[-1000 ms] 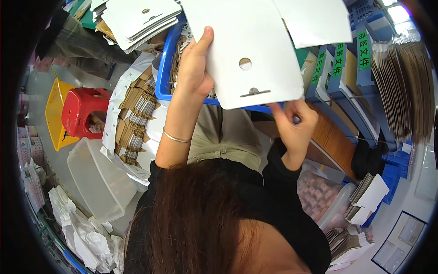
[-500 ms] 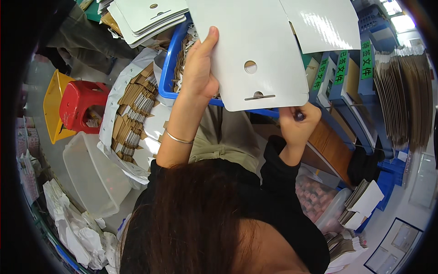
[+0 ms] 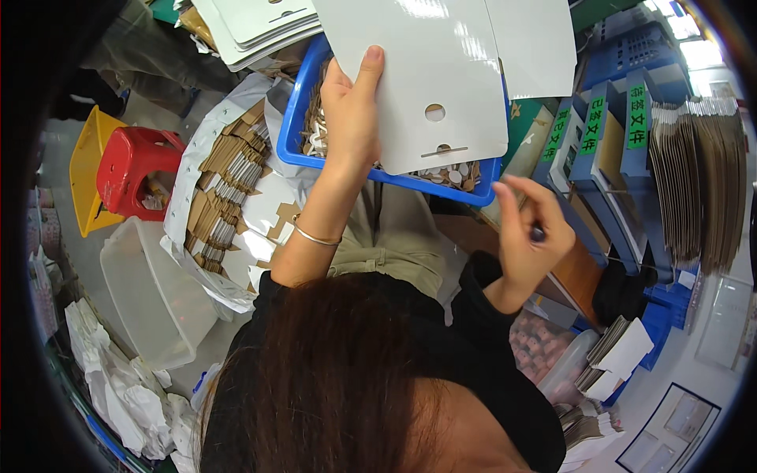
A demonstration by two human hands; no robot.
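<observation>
A white die-cut cardboard sheet [image 3: 426, 79] with a round hole and a slot near its lower edge is gripped at its left side by my left hand [image 3: 352, 110], thumb on top. Beneath it stands a blue plastic bin [image 3: 457, 193] holding many small white and brown cardboard scraps [image 3: 465, 175]. My right hand [image 3: 532, 240] is off the sheet, to the right of the bin. Its fingers curl around a small tool with a dark round end [image 3: 538, 234]; the rest of that tool is hidden.
White cut sheets [image 3: 252, 27] are stacked at the upper left. Blue file holders [image 3: 599, 158] and upright cardboard pieces [image 3: 686, 181] stand right. Folded brown pieces [image 3: 229, 189], a red stool [image 3: 134, 173] and a clear tub [image 3: 154, 296] lie left. Another person's legs [image 3: 158, 63] are behind.
My right hand has come away from the sheet's lower edge, moving right and down. The sheet has shifted up and left, uncovering more of the bin's front and the scraps.
</observation>
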